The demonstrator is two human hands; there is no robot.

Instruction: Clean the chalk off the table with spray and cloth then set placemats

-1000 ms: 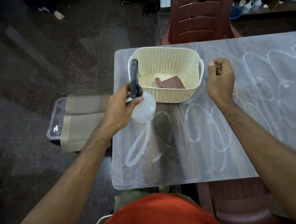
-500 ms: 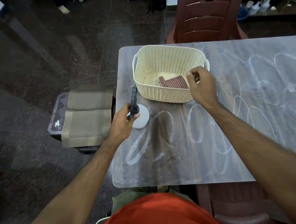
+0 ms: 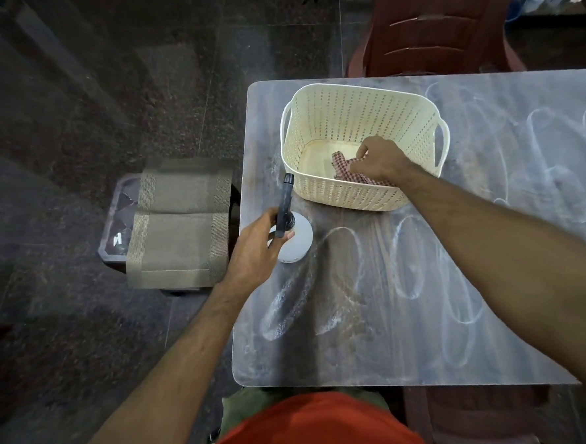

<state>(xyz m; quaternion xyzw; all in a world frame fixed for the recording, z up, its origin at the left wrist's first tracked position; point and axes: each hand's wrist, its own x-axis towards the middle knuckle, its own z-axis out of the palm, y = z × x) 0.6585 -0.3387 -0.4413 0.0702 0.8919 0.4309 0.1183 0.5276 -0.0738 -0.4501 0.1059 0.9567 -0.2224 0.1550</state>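
The grey table [image 3: 378, 347] carries white chalk loops [image 3: 407, 259] across its top. My left hand [image 3: 255, 251] grips the black head of a white spray bottle [image 3: 298, 243] that stands on the table near its left edge. A cream perforated basket [image 3: 347, 115] sits at the table's far left corner. Inside it lies a red checked cloth [image 3: 341, 165]. My right hand [image 3: 378, 158] is down in the basket, fingers curled onto the cloth. Olive placemats [image 3: 178, 225] lie stacked on a dark stool left of the table.
A maroon plastic chair [image 3: 437, 20] stands behind the table. Another maroon chair [image 3: 468, 417] is under the table's near right side. The dark stool [image 3: 113, 229] stands close to the table's left edge. Dark stone floor lies to the left.
My left hand lowered the spray bottle from the air onto the table. My right hand moved left from above the table into the basket and onto the cloth.
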